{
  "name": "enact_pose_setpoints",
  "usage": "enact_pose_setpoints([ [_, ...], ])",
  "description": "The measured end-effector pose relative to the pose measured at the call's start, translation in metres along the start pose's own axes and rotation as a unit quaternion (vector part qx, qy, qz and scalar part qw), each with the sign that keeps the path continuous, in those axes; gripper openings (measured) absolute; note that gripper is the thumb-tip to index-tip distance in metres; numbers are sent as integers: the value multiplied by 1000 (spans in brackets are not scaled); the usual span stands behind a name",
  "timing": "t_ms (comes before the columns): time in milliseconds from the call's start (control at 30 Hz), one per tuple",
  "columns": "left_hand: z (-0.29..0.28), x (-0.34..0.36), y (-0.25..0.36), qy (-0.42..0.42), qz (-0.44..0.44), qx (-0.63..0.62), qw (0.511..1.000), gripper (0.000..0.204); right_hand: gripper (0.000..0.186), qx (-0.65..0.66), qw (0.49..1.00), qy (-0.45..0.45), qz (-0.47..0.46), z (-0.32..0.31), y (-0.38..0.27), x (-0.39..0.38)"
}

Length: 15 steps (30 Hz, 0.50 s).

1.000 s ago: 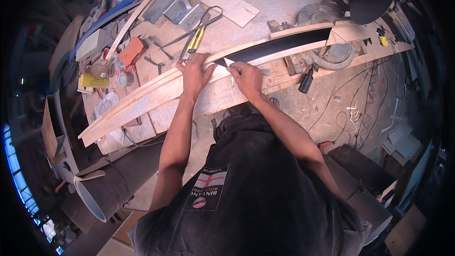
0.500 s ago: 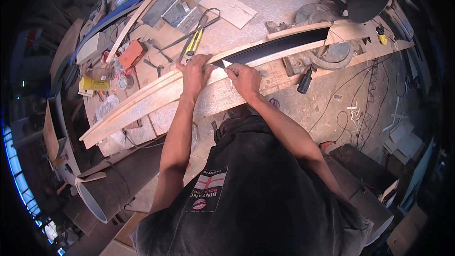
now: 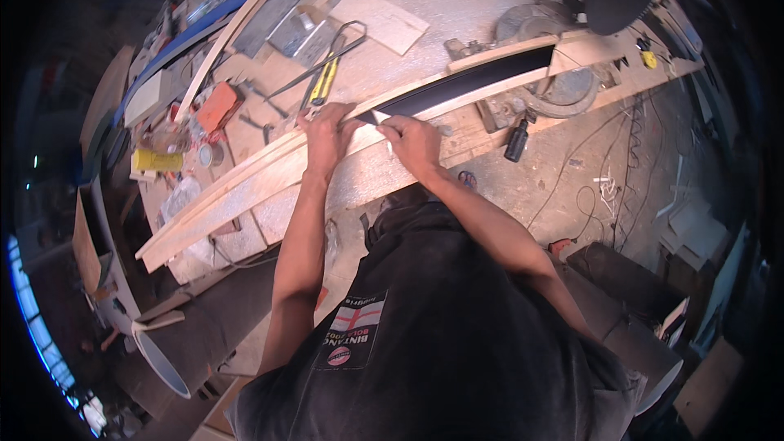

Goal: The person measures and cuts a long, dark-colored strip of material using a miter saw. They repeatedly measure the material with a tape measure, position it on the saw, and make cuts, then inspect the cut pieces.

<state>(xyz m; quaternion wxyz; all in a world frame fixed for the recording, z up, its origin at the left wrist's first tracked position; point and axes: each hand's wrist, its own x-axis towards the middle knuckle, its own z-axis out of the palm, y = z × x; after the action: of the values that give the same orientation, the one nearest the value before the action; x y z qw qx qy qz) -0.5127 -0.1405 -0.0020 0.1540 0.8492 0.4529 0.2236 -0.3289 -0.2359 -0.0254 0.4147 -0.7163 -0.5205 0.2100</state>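
A long pale wooden frame (image 3: 237, 188) of joined strips lies slantwise over the workbench. A black strip (image 3: 474, 82) fills the gap between its two rails on the right part. My left hand (image 3: 328, 143) is closed over the frame's rails, thumb toward the black strip's left end. Close beside it, my right hand (image 3: 415, 145) is closed, pinching a small pale pointed piece (image 3: 379, 116) at that same end. The fingers hide most of this piece. Beyond my left hand lies a yellow-and-black utility knife (image 3: 324, 82).
A miter saw (image 3: 612, 0) stands at the far right. A black bottle-like object (image 3: 516, 140) hangs near the bench's front edge. An orange block (image 3: 217, 106), a yellow container (image 3: 158, 161) and a thin board (image 3: 380, 20) lie on the bench. Cables (image 3: 584, 204) trail on the floor.
My right hand has come slightly nearer to my left, and the pale piece shows less above its fingers. The whole view has shifted a little. My left hand keeps its place on the frame.
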Motion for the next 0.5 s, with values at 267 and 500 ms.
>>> enact_pose_setpoints([
  [267, -3, 0, 1, -5, 11, -3, 1000, 37, 21, 75, 992, 101, 18, -79, 9, 23],
  [500, -4, 2, 0, -14, 16, -7, 1000, 34, 18, 130, 949, 288, -2, -214, 7, 38],
])
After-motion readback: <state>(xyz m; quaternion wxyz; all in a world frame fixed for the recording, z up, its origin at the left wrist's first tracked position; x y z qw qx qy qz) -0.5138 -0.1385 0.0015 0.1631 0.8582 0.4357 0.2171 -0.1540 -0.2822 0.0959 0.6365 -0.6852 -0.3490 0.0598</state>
